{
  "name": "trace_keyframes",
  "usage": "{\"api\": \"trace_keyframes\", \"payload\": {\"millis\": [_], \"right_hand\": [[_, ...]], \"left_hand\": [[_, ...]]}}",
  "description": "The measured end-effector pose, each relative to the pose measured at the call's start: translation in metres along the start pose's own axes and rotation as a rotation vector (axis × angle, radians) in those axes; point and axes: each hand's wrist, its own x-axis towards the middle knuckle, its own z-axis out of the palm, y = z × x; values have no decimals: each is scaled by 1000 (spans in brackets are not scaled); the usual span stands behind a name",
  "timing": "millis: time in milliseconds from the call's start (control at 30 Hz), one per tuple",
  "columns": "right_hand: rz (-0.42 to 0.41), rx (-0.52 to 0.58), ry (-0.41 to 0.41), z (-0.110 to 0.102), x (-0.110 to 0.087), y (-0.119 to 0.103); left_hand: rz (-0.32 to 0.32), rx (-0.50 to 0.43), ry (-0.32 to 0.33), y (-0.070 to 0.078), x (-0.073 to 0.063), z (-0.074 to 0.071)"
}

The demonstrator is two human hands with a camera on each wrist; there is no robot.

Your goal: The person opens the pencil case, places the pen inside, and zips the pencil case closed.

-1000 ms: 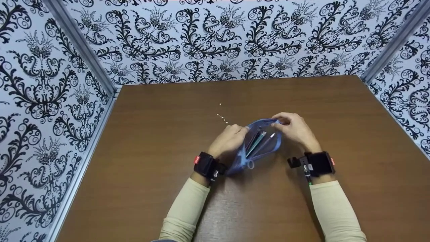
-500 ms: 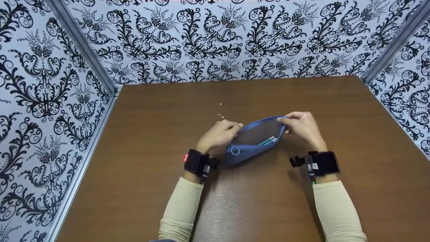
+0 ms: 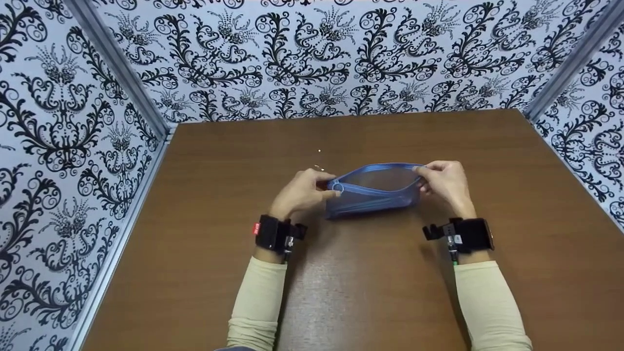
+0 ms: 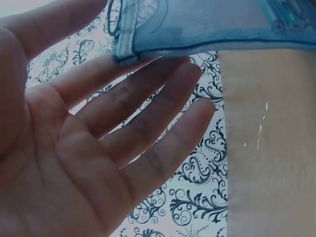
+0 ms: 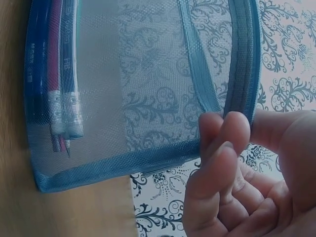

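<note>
A blue mesh zip pouch [image 3: 363, 202] stands between the two hands, its mouth spread wide. My right hand [image 3: 447, 184] pinches the right end of its top edge; the right wrist view shows thumb and fingertips gripping the zipper band [image 5: 242, 64]. My left hand [image 3: 298, 192] is at the opposite end, thumb and forefinger to either side of the pouch corner beside the round zipper pull [image 3: 338, 187]. Its fingers [image 4: 163, 128] are nearly straight in the left wrist view. Through the mesh show pencils [image 5: 71, 74] with eraser ends and a dark blue pen [image 5: 37, 64], lying along the bottom.
The brown wooden table [image 3: 204, 234] carries the pouch. Small white specks [image 3: 319, 167] lie behind the left hand. Patterned black-and-white walls [image 3: 312, 58] with metal corner posts [image 3: 122, 68] enclose the back and sides.
The left hand has moved left and away from the rim to the zipper-pull end. The right hand has shifted slightly right. The pouch has turned straighter and upright, with its pencils now lying low.
</note>
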Motion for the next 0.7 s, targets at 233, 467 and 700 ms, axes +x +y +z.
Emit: {"api": "trace_keyframes", "payload": {"millis": [233,467,700], "right_hand": [[-9,-59,16,1,1,-2],[-67,-260,22,-2,-4,-7],[-166,-389,199,1,-15,-17]], "left_hand": [[39,27,51,0,-1,-2],[87,116,140,3,0,1],[121,129,153,3,2,2]]}}
